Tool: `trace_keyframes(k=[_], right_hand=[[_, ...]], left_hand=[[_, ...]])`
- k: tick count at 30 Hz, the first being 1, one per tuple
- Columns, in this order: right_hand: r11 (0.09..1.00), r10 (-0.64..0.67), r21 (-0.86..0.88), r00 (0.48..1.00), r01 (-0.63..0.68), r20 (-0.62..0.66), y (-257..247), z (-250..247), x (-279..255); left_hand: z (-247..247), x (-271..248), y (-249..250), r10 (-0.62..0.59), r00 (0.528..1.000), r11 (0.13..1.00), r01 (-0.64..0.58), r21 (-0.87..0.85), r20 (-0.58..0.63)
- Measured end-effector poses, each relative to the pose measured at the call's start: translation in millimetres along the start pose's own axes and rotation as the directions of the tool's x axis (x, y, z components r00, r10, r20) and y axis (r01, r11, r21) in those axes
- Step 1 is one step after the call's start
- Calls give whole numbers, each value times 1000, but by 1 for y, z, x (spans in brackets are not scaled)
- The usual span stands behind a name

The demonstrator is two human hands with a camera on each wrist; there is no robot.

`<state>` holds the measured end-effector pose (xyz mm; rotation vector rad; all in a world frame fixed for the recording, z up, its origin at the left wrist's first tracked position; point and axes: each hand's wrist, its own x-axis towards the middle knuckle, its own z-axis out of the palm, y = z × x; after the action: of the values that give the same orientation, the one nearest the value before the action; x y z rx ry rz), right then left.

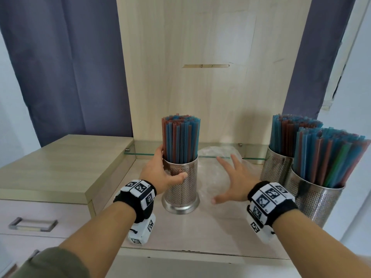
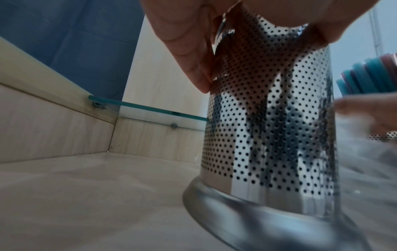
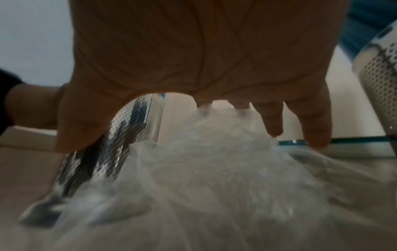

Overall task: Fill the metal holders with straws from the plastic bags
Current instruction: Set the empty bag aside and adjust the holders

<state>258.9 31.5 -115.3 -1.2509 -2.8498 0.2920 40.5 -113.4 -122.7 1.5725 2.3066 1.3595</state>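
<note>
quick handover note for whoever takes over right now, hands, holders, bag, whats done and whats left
Left hand: grips the middle holder, which stands upright on the shelf, full of straws.
Right hand: open, fingers spread over the clear bag, holding nothing.
Two more holders stand at right, both full.
Done: all three look filled.
Left: probably clear away the bag, which looks empty.
</note>
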Motion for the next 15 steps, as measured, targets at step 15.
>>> trace_keyframes(k=[15], right_hand=[[978,-119,-135,953,162,279,-28,10,-33]], left_hand=[[-6,-30,14,422,879,868,-320,380,-222]])
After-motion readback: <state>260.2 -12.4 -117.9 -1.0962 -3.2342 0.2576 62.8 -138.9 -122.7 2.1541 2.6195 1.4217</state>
